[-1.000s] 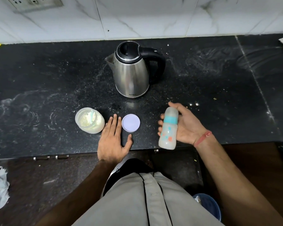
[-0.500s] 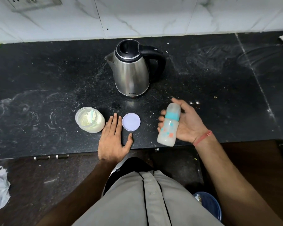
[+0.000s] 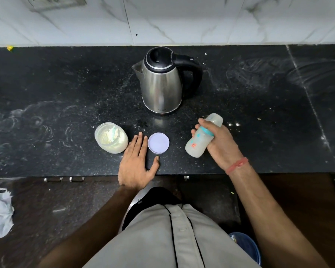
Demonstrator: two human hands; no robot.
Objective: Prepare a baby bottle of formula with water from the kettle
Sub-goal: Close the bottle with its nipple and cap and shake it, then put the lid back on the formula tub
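Tilted further now, baby bottle [image 3: 201, 139] is gripped by right hand [image 3: 219, 144] near the counter's [image 3: 46, 93] front edge; left hand [image 3: 136, 163] lies flat, fingers straight

A home kitchen: black speckled stone countertop [image 3: 259, 105] across mid-frame, white marble-look wall tiles [image 3: 182, 20] above, wall socket plate [image 3: 54, 1] upper left, steel electric kettle [image 3: 161, 82] at centre.

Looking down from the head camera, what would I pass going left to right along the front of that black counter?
Open jar of powder → left hand flat on the counter → round lid → baby bottle → right hand gripping it. The kettle stands farther back.
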